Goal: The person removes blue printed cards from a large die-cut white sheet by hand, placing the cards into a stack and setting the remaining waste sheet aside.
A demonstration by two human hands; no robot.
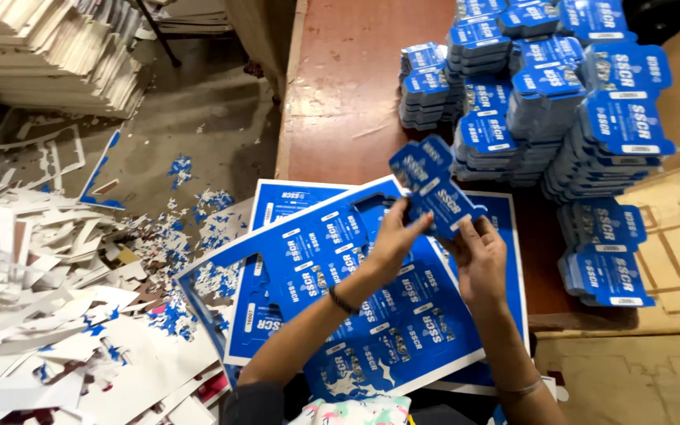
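Observation:
My left hand (393, 240) and my right hand (480, 256) together hold a small blue die-cut card piece (434, 185), lifted above a large blue printed sheet (355, 291). The left fingers pinch the piece's lower left side, the right fingers its lower right edge. The sheet lies tilted over the table's near edge and shows several cut-outs with empty holes along its left side. A second blue sheet (273, 212) lies under it. A dark band circles my left wrist.
Tall piles of finished blue card pieces (576, 118) stand on the reddish table (340, 102) at the back right. White and blue paper scraps (49, 299) litter the floor at left. Stacked white boards (49, 55) fill the top left. A cardboard box (670, 260) is at right.

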